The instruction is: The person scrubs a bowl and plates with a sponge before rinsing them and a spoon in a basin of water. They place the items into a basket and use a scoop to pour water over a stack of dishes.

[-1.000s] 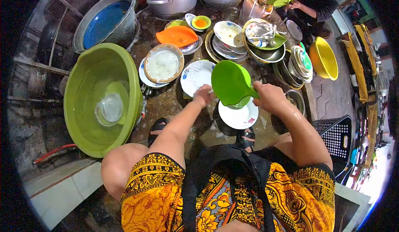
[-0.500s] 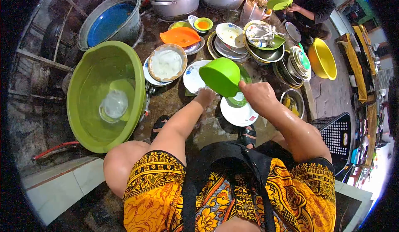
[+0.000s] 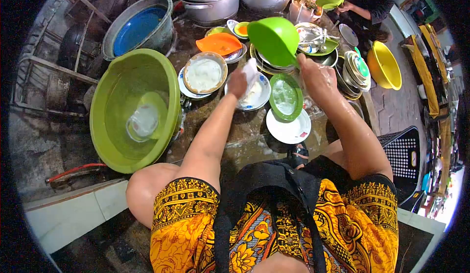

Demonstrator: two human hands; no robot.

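My right hand (image 3: 317,79) grips the handle of a bright green dipper (image 3: 275,38), raised and tilted over the dishes. Its inside faces away from me. Over a white plate with a blue rim pattern (image 3: 263,94) is my left hand (image 3: 238,82), fingers closed around something whitish and foamy that I cannot make out. A green oval dish (image 3: 285,94) covered in suds overlaps a white plate (image 3: 290,130). To the left, a brown-rimmed bowl (image 3: 205,73) full of suds rests on another plate.
At left stands a big olive-green basin (image 3: 171,77) with water and a dish inside. Behind are a grey tub (image 3: 112,43), metal pots (image 3: 210,8), an orange leaf-shaped dish (image 3: 219,44) and stacked plates. At right are a yellow basin (image 3: 384,65), a black crate (image 3: 399,150) and another person (image 3: 364,9).
My right hand has lifted the dipper up and away from me. My left hand has moved forward over the blue-patterned plate. The view has shifted slightly.
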